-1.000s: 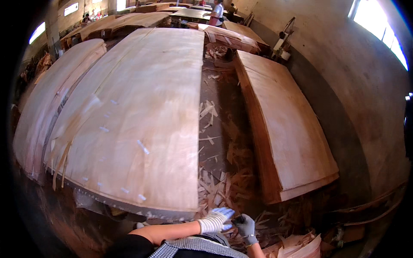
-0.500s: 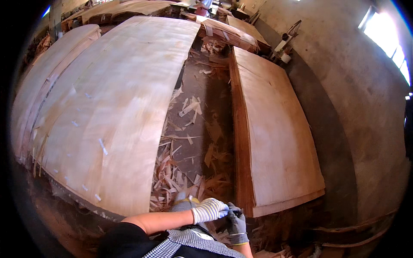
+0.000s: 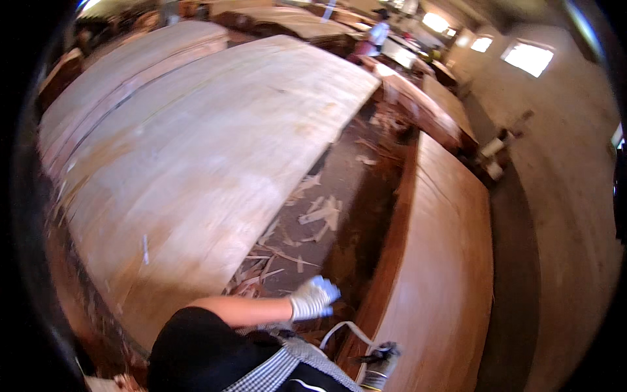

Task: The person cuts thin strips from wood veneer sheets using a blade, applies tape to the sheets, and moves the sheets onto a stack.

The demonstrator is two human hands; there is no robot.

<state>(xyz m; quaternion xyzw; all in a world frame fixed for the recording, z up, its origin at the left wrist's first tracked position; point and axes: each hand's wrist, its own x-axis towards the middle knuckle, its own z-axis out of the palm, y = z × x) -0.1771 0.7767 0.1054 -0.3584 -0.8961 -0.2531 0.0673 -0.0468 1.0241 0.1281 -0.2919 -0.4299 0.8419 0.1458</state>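
Note:
My left hand, in a white striped glove with blue fingertips, is raised over the gap between two stacks of wood veneer. Its fingers look loosely bent and apart, with nothing visible in them, though motion blurs them. Lower right, my right hand, in a grey glove with dark fingers, is closed at the near edge of the right veneer stack. A thin white strip loops out from its fingers toward my apron. To the left spreads a large pale veneer sheet atop its stack.
Torn veneer scraps litter the floor between the stacks. Another veneer stack stands at far left. Farther back, a person is among more stacks. A bare wall with windows runs along the right.
My hands, together before, are now apart; the right has moved down and right, and the white strip has come into sight. The view has swung, bringing a person in the background into sight.

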